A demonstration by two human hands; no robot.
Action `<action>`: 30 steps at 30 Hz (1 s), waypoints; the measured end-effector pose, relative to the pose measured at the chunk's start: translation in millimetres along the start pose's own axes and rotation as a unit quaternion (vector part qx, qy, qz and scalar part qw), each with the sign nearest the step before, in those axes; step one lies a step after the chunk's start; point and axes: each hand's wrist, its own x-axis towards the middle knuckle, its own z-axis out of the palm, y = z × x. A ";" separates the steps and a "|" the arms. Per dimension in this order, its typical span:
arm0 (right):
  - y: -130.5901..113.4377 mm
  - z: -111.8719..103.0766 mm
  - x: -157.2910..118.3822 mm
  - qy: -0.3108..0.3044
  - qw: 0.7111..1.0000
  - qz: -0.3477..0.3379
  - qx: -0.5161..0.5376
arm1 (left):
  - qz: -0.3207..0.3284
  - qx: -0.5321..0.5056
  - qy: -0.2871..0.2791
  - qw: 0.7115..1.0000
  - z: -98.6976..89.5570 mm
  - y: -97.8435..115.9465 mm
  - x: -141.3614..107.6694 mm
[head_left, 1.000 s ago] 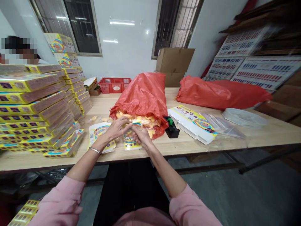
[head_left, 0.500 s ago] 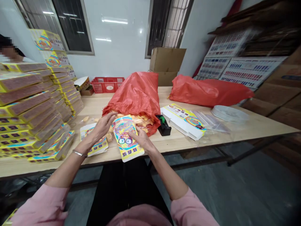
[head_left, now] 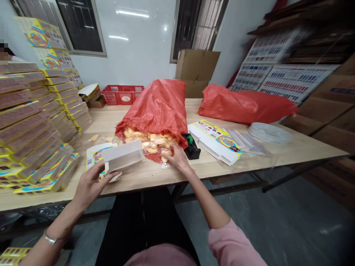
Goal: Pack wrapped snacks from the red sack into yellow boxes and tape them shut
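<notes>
My left hand (head_left: 90, 186) grips a white, open-ended carton (head_left: 122, 156) by its near end, above the table. Under it lies a printed yellow flat box (head_left: 94, 158), partly hidden. My right hand (head_left: 179, 159) rests with its fingers apart on wrapped yellow snack pieces (head_left: 149, 144), which spill from the mouth of a red woven sack (head_left: 156, 107). I cannot tell whether those fingers pinch a piece.
Stacks of yellow printed boxes (head_left: 33, 122) rise at the left. Beyond my right hand stand a black tape dispenser (head_left: 190, 147), a flat printed carton (head_left: 215, 142), clear plastic bags (head_left: 246, 144), a round clear lid (head_left: 269, 133) and a second red sack (head_left: 244, 105).
The yellow printed packet between my hands has gone from view. My left hand has moved left and now holds a white carton. My right hand has moved onto the snack pile.
</notes>
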 end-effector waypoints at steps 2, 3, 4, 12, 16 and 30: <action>5.0 9.8 1.7 -0.034 0.994 -0.014 -0.099 | -0.094 -0.075 0.008 0.993 4.7 -0.6 4.8; 5.1 15.5 0.4 -0.045 0.991 -0.024 -0.124 | -0.123 -0.121 0.005 0.985 9.8 -0.7 8.1; 4.4 20.4 -1.7 -0.049 0.989 -0.037 -0.133 | -0.141 -0.164 0.002 0.976 16.2 -0.9 11.6; -2.7 -9.4 2.8 0.043 0.981 -0.041 0.185 | -0.194 -0.334 -0.054 0.921 54.8 -8.3 31.8; -36.5 -36.2 16.1 0.026 0.933 -0.069 0.351 | -0.208 -0.374 -0.084 0.900 62.4 -0.1 42.4; -93.7 -35.0 44.9 -0.128 0.928 -0.348 0.048 | -0.140 -0.397 -0.109 0.901 76.6 0.7 57.4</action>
